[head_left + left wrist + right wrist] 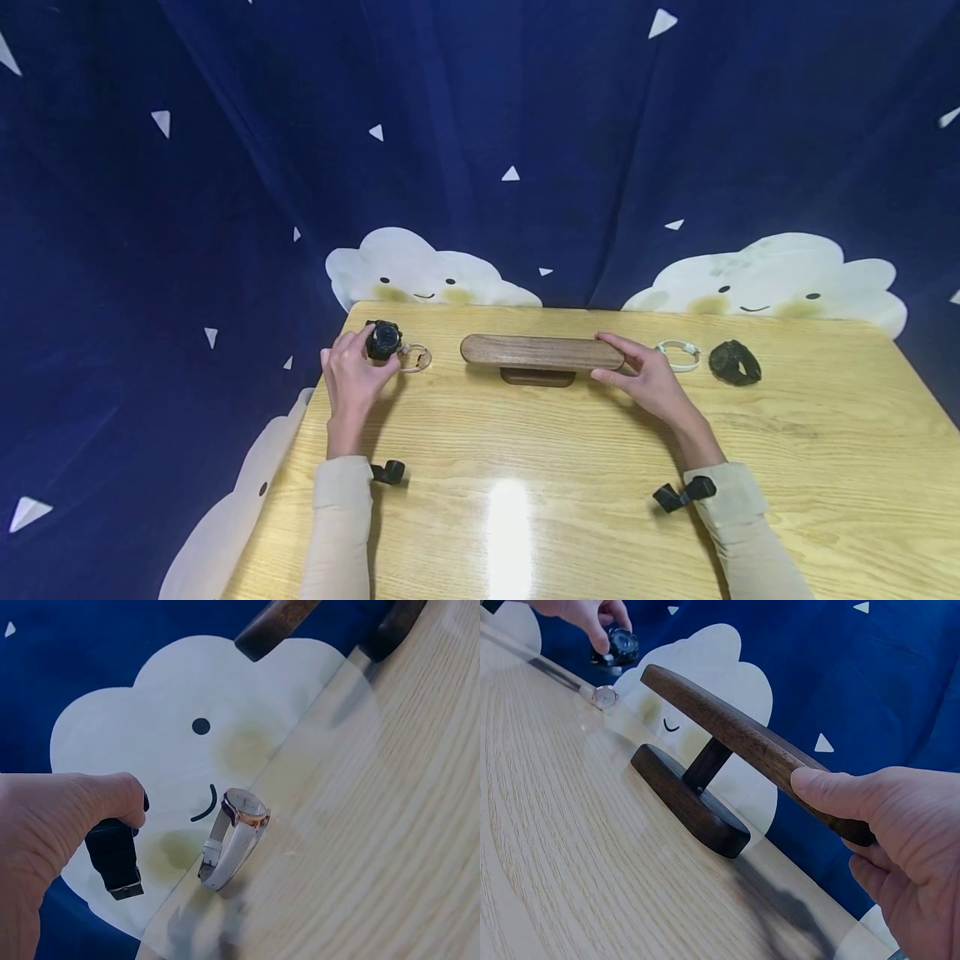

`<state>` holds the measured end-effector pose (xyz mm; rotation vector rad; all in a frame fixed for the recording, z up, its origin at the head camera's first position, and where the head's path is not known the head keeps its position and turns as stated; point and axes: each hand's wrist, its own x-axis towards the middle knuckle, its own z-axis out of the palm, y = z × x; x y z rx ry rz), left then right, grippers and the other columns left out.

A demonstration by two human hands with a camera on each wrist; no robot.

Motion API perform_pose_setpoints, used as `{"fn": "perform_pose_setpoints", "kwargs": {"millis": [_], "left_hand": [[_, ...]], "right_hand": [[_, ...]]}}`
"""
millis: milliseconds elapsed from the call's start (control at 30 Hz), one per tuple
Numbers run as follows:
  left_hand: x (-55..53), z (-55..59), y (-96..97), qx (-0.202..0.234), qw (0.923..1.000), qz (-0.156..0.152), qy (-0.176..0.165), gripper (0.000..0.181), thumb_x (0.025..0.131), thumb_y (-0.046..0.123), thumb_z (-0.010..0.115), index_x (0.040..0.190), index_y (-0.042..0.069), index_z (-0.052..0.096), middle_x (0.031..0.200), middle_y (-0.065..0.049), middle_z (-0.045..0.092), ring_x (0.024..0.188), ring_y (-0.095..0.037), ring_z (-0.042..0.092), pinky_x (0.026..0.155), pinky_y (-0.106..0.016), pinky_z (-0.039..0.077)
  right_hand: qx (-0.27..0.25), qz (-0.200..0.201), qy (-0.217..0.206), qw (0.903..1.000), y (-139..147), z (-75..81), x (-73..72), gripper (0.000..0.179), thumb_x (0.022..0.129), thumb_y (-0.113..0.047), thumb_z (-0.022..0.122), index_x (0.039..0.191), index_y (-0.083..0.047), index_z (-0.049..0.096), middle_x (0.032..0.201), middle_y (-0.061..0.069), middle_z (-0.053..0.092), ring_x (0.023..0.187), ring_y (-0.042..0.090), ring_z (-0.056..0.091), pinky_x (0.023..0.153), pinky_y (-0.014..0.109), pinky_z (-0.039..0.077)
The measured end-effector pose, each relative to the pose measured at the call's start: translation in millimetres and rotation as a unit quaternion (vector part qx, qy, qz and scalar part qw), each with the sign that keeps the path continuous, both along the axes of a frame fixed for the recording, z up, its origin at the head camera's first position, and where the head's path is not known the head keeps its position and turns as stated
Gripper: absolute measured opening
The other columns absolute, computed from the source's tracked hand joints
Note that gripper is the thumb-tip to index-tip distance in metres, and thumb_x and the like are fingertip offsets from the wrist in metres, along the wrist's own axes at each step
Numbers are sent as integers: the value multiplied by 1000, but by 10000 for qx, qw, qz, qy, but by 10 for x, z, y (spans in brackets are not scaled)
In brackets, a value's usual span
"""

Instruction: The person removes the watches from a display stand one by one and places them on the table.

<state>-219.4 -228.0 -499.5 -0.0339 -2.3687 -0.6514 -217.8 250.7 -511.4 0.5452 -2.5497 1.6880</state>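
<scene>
My left hand (351, 372) pinches a black watch (386, 338) between thumb and fingers, raised above the table's far left. In the left wrist view its black strap (115, 859) hangs below the thumb. Just right of that hand, a watch with a white strap and rose-gold case (238, 838) lies on the table. My right hand (651, 379) grips the right end of a dark wooden T-shaped stand (536, 352), thumb on the near side. The right wrist view shows the stand's long bar (727, 724) on a short post above its oval base (690, 806).
Right of the stand, a watch with a pale strap (678, 357) and another black watch (737, 363) lie on the light wood table (600, 483). A dark blue curtain (465, 100) with white clouds hangs behind and at the left.
</scene>
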Motion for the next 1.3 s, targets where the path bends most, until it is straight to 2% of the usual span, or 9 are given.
{"fn": "perform_pose_setpoints", "kwargs": {"millis": [300, 567, 700, 900, 1133, 1300], "left_hand": [[1, -46, -84, -101, 9996, 173, -205, 60, 70, 22, 92, 123, 1, 73, 76, -13, 60, 79, -35, 56, 78, -50, 38], [-31, -46, -148, -282, 9977, 392, -482, 60, 71, 22, 88, 124, 0, 72, 97, -21, 71, 97, -43, 64, 81, -52, 40], [-19, -76, -167, -383, 9963, 447, -632, 59, 70, 21, 89, 123, -1, 73, 100, -22, 72, 97, -43, 65, 80, -52, 41], [3, -123, -176, -413, 9961, 433, -644, 58, 68, 14, 90, 122, 0, 74, 103, -23, 72, 97, -43, 65, 78, -51, 41], [-1, -145, -170, -473, 9940, 546, -824, 60, 68, 15, 92, 123, 1, 74, 103, -22, 72, 98, -42, 65, 79, -50, 41], [-2, -169, -162, -487, 9932, 595, -879, 59, 68, 15, 92, 122, 1, 74, 104, -22, 72, 100, -42, 66, 79, -51, 41]], "right_hand": [[-17, 13, 8, 10000, 1, -5, -4, 63, 92, -12, 82, 149, -7, 57, 151, 17, 56, 147, 37, 44, 121, 53, 34], [-31, -26, 69, 10000, -6, 20, -19, 63, 91, -12, 83, 148, -5, 58, 150, 17, 57, 146, 36, 46, 121, 47, 36], [3, -35, 45, 10000, 0, 5, -4, 63, 91, -12, 83, 148, -6, 58, 150, 17, 58, 145, 36, 46, 120, 48, 36], [3, -28, 61, 10000, 5, -37, -7, 63, 91, -12, 83, 148, -6, 58, 149, 17, 58, 145, 36, 47, 120, 53, 36], [-20, -7, 51, 10000, 4, -13, -13, 63, 91, -12, 83, 148, -2, 57, 150, 17, 58, 145, 36, 47, 120, 54, 36], [-25, 11, 52, 10000, 7, -4, -11, 63, 91, -12, 83, 148, -5, 58, 150, 17, 58, 145, 36, 46, 119, 53, 36]]}}
